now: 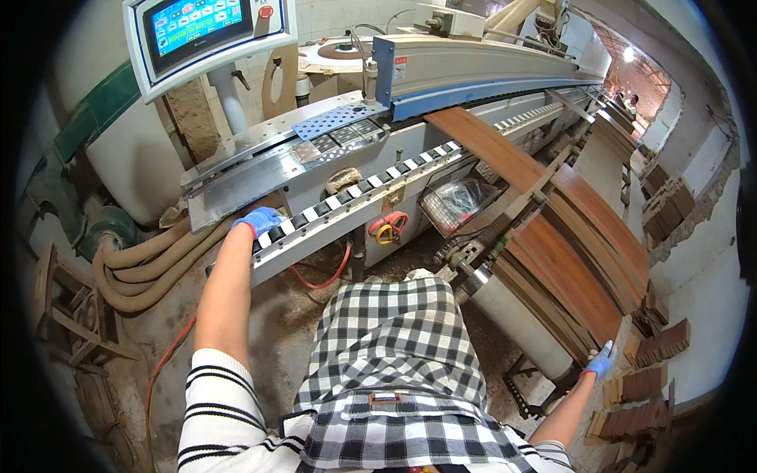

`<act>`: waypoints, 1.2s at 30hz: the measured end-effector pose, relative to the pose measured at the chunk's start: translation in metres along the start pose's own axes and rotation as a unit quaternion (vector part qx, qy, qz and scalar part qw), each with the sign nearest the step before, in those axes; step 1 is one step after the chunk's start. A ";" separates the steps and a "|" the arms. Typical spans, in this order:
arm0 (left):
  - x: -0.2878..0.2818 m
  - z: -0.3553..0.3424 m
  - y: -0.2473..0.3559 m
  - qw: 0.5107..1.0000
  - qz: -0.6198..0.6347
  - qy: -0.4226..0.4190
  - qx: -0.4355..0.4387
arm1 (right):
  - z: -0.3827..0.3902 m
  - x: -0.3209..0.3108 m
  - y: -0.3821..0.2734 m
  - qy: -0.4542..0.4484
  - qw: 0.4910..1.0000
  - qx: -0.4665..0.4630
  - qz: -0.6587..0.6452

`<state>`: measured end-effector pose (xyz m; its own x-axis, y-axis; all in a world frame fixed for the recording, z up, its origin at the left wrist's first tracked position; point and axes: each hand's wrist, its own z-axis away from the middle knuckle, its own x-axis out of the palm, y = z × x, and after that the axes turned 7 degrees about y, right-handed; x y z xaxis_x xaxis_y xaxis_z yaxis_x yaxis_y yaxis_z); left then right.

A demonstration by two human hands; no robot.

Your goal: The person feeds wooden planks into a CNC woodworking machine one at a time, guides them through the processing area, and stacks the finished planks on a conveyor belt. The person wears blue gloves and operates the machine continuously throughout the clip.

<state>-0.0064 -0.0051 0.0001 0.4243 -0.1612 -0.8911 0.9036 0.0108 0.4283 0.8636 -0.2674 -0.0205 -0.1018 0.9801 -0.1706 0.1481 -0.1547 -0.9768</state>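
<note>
My left hand (260, 220), in a blue glove, rests on the near end of a rail of black and white rollers (344, 197) along the machine's side. Its fingers lie over the rail end, loosely extended. At the lower right, my gloved right hand (602, 362) touches the near end of a stack of reddish-brown wood panels (564, 268), thumb and fingers apart. Those panels lie on a roller conveyor (530, 323). One separate wood panel (489, 148) reaches across the roller rail, its far end at the machine's long blue-edged beam (473, 75).
A control screen (195, 25) stands on a post at upper left. Thick ribbed hoses (150, 272) coil on the floor at left. Scissors (388, 229) with red and yellow handles hang on the machine's side. More board stacks (662, 347) line the right wall; a person (632, 101) is far off.
</note>
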 end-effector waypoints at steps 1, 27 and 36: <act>0.000 0.002 0.008 1.000 0.011 0.002 -0.006 | -0.001 -0.001 0.003 0.011 1.000 -0.018 -0.010; -0.011 0.019 0.029 0.999 0.030 -0.012 -0.031 | 0.203 -0.013 -0.052 -0.434 0.785 0.280 -0.342; -0.013 0.019 0.035 0.999 0.033 -0.020 -0.025 | 0.300 0.074 -0.122 -0.592 0.691 0.290 -0.298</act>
<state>0.0189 -0.0215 0.0298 0.4817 -0.1981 -0.8537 0.8757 0.0719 0.4774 0.5424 -0.2131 0.0470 -0.7586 0.1563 0.6326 -0.6506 -0.1273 -0.7487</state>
